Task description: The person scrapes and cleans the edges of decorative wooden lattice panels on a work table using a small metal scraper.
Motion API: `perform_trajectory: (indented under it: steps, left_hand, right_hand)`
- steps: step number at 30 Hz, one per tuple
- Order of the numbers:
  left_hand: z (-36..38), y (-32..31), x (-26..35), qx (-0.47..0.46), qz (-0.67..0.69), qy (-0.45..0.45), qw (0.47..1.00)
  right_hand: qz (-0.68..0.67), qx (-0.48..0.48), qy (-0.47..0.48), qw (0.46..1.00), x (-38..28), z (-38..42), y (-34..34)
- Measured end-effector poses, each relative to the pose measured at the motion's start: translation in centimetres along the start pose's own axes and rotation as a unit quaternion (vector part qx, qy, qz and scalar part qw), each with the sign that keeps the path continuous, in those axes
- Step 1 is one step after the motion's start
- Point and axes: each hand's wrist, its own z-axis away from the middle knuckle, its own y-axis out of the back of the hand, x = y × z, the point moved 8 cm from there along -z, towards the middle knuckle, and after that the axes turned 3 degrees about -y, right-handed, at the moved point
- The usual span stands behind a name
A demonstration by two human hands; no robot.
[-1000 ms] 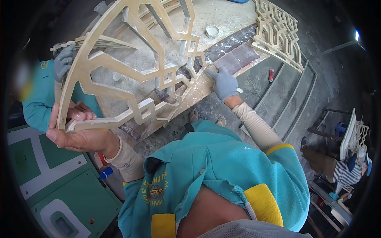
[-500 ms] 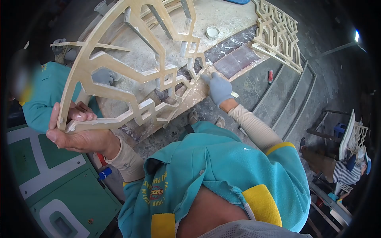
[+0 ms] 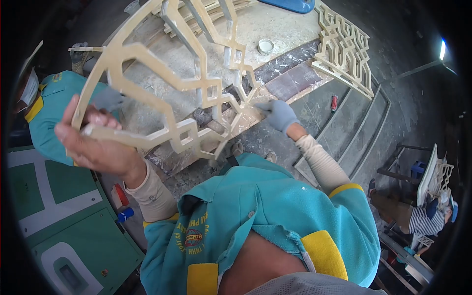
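Observation:
My left hand point(image 3: 101, 147), bare, grips the lower left corner of a curved wooden lattice panel point(image 3: 147, 98), which it holds up at a tilt over the worktable. The panel has an arched outer rim and angular openings. My right hand point(image 3: 281, 117), in a grey glove, is by the panel's narrow lower right end, over the table's near edge. Its index finger points toward the panel, while the other fingers are curled in. Whatever lies in them, if anything, is hidden.
A white-smeared worktable point(image 3: 290, 29) bears a small cup point(image 3: 265, 47) and wood strips. Another lattice panel point(image 3: 344, 49) lies at its right end. A co-worker point(image 3: 54, 113) is at the left beside a green cabinet point(image 3: 64, 211). A red-handled tool point(image 3: 334, 103) lies near metal bars.
My left hand has raised its corner of the panel slightly. My right hand has shifted a little right and down. The co-worker's head and gloved hand have moved.

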Motion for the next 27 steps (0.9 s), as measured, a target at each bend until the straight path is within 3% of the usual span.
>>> perform_trajectory:
  steps: [2, 3, 5, 7, 9, 10, 11, 12, 13, 15, 19, 26, 27]
  left_hand:
    - [-0.5, -1.8, 0.2, -0.004, 0.0, 0.033, 0.999]
    - [-0.9, -3.3, 0.7, -0.021, -0.038, 0.006, 0.999]
    - [-1.6, -5.6, 0.1, -0.034, -0.079, -0.017, 0.996]
    - [-1.8, -8.7, 0.9, -0.088, -0.057, -0.156, 0.982]
    - [-1.3, -11.0, 0.5, -0.058, 0.014, -0.15, 0.987]
    - [-0.5, -12.0, 0.9, -0.03, 0.086, -0.145, 0.985]
    - [0.6, -13.5, 1.9, -0.001, 0.167, -0.075, 0.983]
    - [0.3, -14.3, 1.9, -0.001, 0.17, -0.074, 0.983]
    - [0.5, -15.4, 3.7, -0.017, 0.119, -0.214, 0.969]
    - [1.2, -17.5, 6.1, -0.033, 0.101, -0.363, 0.926]
    - [4.9, -24.5, 10.5, -0.112, 0.089, -0.526, 0.838]
    - [11.9, -34.4, 13.9, -0.226, -0.134, -0.531, 0.805]
    - [12.6, -36.0, 13.8, -0.254, -0.086, -0.513, 0.815]
  right_hand:
    - [-0.065, 0.056, 0.006, 0.996, 1.2, 1.0, 2.1]
    - [-0.131, 0.11, 0.008, 0.985, 2.1, 1.6, 3.7]
    - [-0.124, 0.14, 0.008, 0.982, 3.5, 2.6, 6.2]
    - [-0.12, 0.171, 0.006, 0.978, 4.1, 3.9, 8.7]
    - [-0.252, 0.176, -0.064, 0.95, 5.1, 5.5, 10.8]
    - [-0.25, 0.178, -0.064, 0.949, 4.4, 6.5, 11.9]
    - [-0.289, 0.189, -0.061, 0.936, 3.6, 7.9, 13.0]
    - [-0.328, 0.2, -0.057, 0.922, 3.0, 9.2, 13.9]
    - [-0.326, 0.203, -0.058, 0.922, 2.5, 10.3, 14.5]
    - [-0.352, 0.232, -0.063, 0.905, 2.2, 12.6, 15.9]
    - [-0.355, 0.268, -0.073, 0.893, 2.6, 16.0, 18.2]
    - [-0.364, 0.362, -0.091, 0.854, 6.2, 19.9, 21.3]
    - [-0.363, 0.361, -0.09, 0.854, 6.7, 20.0, 21.3]
